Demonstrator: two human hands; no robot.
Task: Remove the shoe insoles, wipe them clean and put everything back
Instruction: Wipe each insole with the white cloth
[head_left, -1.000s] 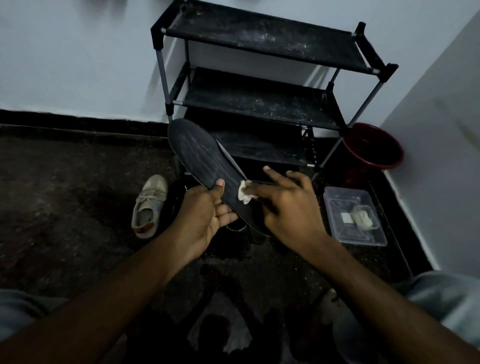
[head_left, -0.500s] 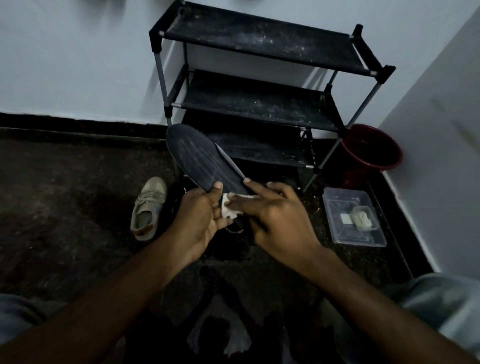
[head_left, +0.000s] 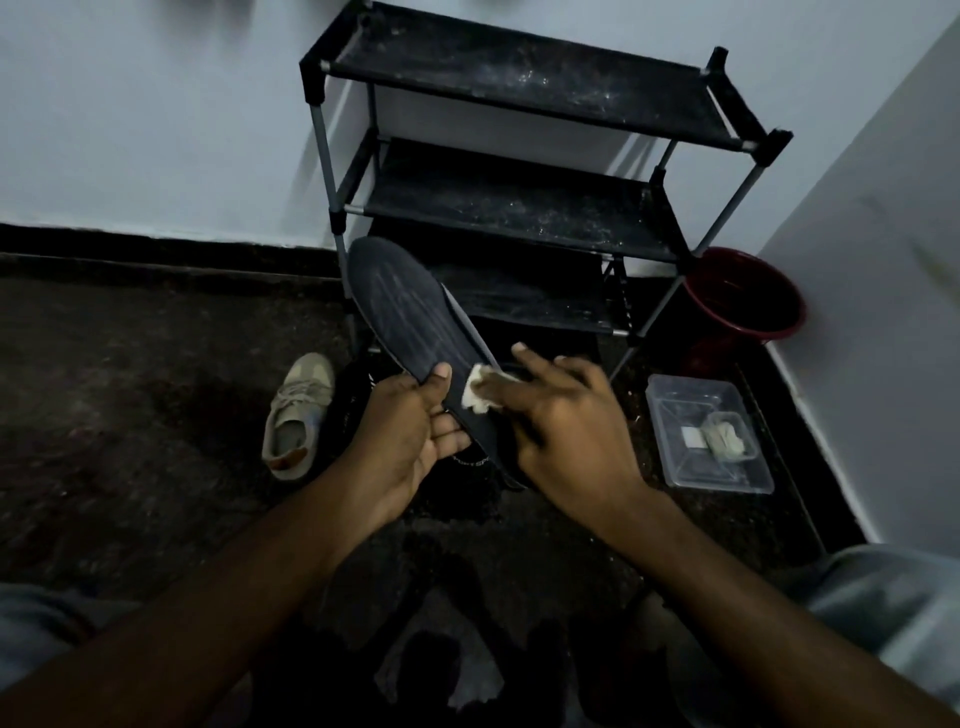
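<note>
Head view: I count two hands and one insole. My left hand grips the dark insole near its heel end, thumb pressed on the upper face and fingers curled beneath it. My right hand pinches one small white wipe under its fingertips and presses it flat on the insole, just right of the left thumb. From that double grip the insole's toe end rises up and away to the left, tilted, its surface streaked with pale lines; the heel end runs down between the two palms. Directly beneath the grip I see one black shoe with white lettering on it, mostly hidden by my hands. Left of the left hand lies one beige sneaker on the dark floor, well apart from the insole. Right of the right hand sits one clear plastic tub with a few pale pieces inside that I cannot make out. Beyond the insole's toe stands one black shoe rack with three dusty shelves, and farther right of it, in the corner, one red bucket.
</note>
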